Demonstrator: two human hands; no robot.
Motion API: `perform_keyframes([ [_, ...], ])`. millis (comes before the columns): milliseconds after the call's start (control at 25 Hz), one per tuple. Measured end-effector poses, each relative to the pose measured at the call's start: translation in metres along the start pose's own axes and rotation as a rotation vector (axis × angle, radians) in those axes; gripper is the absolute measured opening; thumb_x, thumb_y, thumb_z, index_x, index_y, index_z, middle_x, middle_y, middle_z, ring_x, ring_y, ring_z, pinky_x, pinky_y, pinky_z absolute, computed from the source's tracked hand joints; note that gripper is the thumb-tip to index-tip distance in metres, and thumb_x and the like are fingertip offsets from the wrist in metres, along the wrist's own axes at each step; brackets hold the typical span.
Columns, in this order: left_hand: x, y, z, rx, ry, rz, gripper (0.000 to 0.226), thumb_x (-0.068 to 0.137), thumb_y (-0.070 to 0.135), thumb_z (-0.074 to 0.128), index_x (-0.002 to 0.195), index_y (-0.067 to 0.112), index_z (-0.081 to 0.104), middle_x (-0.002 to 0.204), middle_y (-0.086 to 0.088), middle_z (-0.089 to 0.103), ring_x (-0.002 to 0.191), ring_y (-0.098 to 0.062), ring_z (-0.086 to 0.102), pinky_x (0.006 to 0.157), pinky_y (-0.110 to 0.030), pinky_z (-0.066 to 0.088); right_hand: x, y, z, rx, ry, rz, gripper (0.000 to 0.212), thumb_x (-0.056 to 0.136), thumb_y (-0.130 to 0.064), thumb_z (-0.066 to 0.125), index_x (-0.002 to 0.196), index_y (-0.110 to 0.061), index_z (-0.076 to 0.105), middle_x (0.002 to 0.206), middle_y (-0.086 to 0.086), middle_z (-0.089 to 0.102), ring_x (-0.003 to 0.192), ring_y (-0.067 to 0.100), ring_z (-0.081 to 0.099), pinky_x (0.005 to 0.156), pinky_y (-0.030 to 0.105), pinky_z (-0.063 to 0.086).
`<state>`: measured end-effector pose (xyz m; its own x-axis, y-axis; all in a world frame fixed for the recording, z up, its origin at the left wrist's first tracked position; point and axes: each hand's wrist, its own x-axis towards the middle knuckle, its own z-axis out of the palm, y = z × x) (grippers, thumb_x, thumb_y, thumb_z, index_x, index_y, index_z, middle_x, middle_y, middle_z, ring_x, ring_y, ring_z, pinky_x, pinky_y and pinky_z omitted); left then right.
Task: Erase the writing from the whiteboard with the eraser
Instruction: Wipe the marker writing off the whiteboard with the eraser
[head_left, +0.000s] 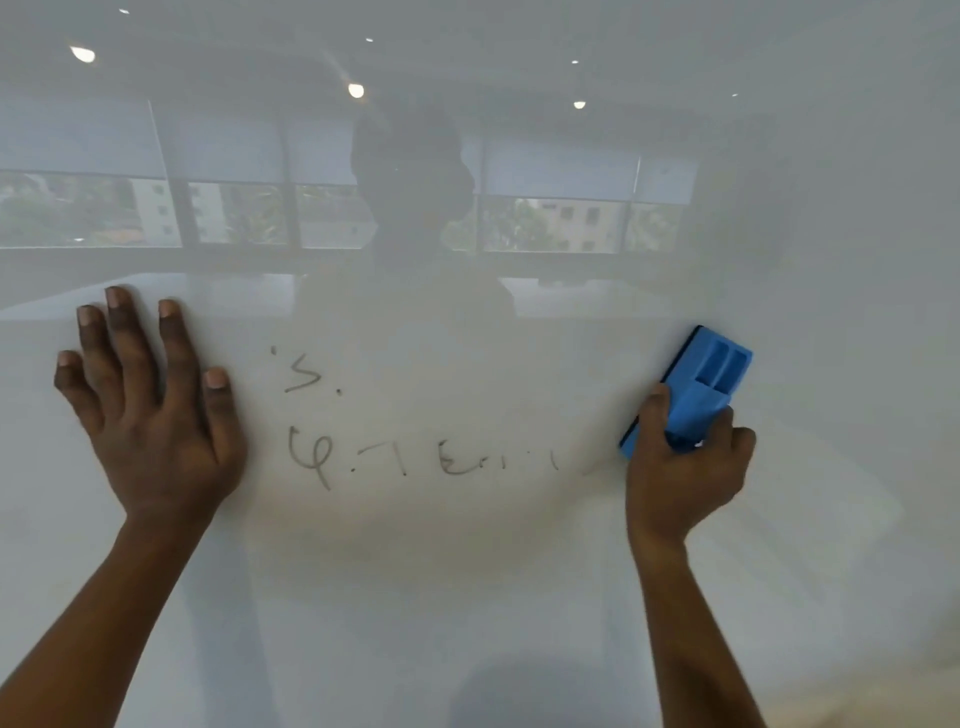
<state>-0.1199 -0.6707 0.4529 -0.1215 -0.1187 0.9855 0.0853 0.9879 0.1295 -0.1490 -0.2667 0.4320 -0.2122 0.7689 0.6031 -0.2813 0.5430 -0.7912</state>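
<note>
whiteboard (467, 597): right hand (680, 467) grips eraser (698, 387); left hand (150, 410) flat, fingers spread.

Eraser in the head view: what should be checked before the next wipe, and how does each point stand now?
1. The right hand grips the eraser: ok.
2. Felt pressed flat on the whiteboard: cannot tell.
3. The left hand is off the writing: ok, it lies flat to the left of it.
4. Whiteboard wiped clean: not ok, faint writing shows between the hands.
5. Eraser close to the writing: ok, just right of the lower line's end.
</note>
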Motion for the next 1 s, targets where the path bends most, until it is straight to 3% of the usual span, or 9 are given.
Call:
perform_keyframes([
  [80, -0.001, -0.001, 0.001, -0.012, -0.008, -0.008, 0.06, 0.112, 0.029, 0.032, 0.168, 0.015, 0.015, 0.172, -0.02, 0.012, 0.159, -0.047, 0.014, 0.121, -0.073, 0.02, -0.033, -0.019, 0.005, 0.046, -0.073, -0.154, 0.062, 0.09, -0.051, 0.07, 0.117, 0.004, 0.064, 0.09, 0.017, 0.053, 0.077, 0.024, 0.052, 0.062, 0.041, 0.049],
  [200, -0.002, -0.008, 0.002, -0.028, -0.053, -0.015, 0.061, 0.112, 0.03, 0.033, 0.168, 0.017, 0.013, 0.174, -0.014, 0.005, 0.16, -0.046, 0.012, 0.12, -0.073, 0.023, -0.085, -0.031, 0.001, 0.032, -0.353, -0.584, 0.06, 0.091, -0.053, 0.069, 0.122, -0.002, 0.063, 0.091, 0.007, 0.053, 0.074, 0.019, 0.053, 0.058, 0.032, 0.048],
  [280, -0.002, -0.014, 0.003, -0.056, -0.083, -0.026, 0.062, 0.112, 0.032, 0.031, 0.169, 0.019, 0.011, 0.175, -0.011, 0.002, 0.161, -0.044, 0.009, 0.12, -0.073, 0.024, -0.071, -0.016, -0.005, -0.025, -0.363, -0.698, 0.06, 0.09, -0.054, 0.069, 0.12, -0.001, 0.065, 0.088, 0.008, 0.053, 0.072, 0.021, 0.052, 0.057, 0.033, 0.048],
  [520, -0.001, -0.004, 0.002, -0.012, -0.054, -0.04, 0.06, 0.112, 0.029, 0.031, 0.168, 0.016, 0.014, 0.173, -0.018, 0.007, 0.159, -0.048, 0.014, 0.119, -0.073, 0.025, -0.002, 0.032, -0.022, -0.005, -0.084, -0.018, 0.062, 0.088, -0.058, 0.068, 0.102, 0.002, 0.063, 0.084, 0.01, 0.05, 0.07, 0.02, 0.05, 0.06, 0.044, 0.053],
  [600, -0.001, -0.001, 0.0, -0.018, -0.032, -0.025, 0.059, 0.113, 0.028, 0.032, 0.168, 0.014, 0.016, 0.172, -0.022, 0.012, 0.158, -0.05, 0.016, 0.119, -0.074, 0.025, -0.038, 0.021, -0.018, -0.006, -0.157, -0.135, 0.062, 0.089, -0.056, 0.068, 0.111, 0.002, 0.064, 0.09, 0.011, 0.053, 0.074, 0.023, 0.056, 0.06, 0.035, 0.051],
  [680, -0.001, -0.002, -0.001, -0.025, -0.016, -0.004, 0.059, 0.112, 0.027, 0.032, 0.168, 0.014, 0.017, 0.171, -0.023, 0.015, 0.158, -0.05, 0.017, 0.119, -0.074, 0.024, -0.084, 0.012, -0.019, 0.017, -0.346, -0.391, 0.063, 0.088, -0.053, 0.07, 0.121, 0.0, 0.063, 0.094, 0.007, 0.054, 0.077, 0.019, 0.058, 0.057, 0.028, 0.051],
  [800, 0.0, -0.007, -0.002, -0.016, -0.04, 0.009, 0.06, 0.112, 0.028, 0.033, 0.168, 0.014, 0.017, 0.171, -0.021, 0.013, 0.158, -0.049, 0.016, 0.119, -0.074, 0.024, -0.087, 0.035, -0.022, -0.101, -0.415, -0.637, 0.063, 0.087, -0.053, 0.069, 0.119, 0.001, 0.066, 0.088, 0.008, 0.056, 0.07, 0.023, 0.057, 0.053, 0.032, 0.05],
  [880, -0.001, -0.009, -0.002, -0.012, -0.052, -0.008, 0.06, 0.112, 0.029, 0.033, 0.168, 0.016, 0.015, 0.172, -0.021, 0.011, 0.159, -0.049, 0.016, 0.119, -0.073, 0.025, -0.052, 0.057, -0.029, -0.131, -0.306, -0.469, 0.064, 0.088, -0.057, 0.066, 0.117, 0.0, 0.065, 0.09, 0.012, 0.056, 0.071, 0.031, 0.06, 0.055, 0.035, 0.049],
  [1000, -0.001, -0.007, 0.0, -0.008, -0.052, -0.033, 0.06, 0.112, 0.029, 0.032, 0.169, 0.018, 0.013, 0.172, -0.023, 0.013, 0.158, -0.049, 0.018, 0.119, -0.072, 0.026, 0.005, 0.079, -0.032, -0.076, -0.106, -0.08, 0.061, 0.09, -0.06, 0.066, 0.093, 0.001, 0.062, 0.082, 0.012, 0.053, 0.07, 0.031, 0.057, 0.059, 0.037, 0.047],
])
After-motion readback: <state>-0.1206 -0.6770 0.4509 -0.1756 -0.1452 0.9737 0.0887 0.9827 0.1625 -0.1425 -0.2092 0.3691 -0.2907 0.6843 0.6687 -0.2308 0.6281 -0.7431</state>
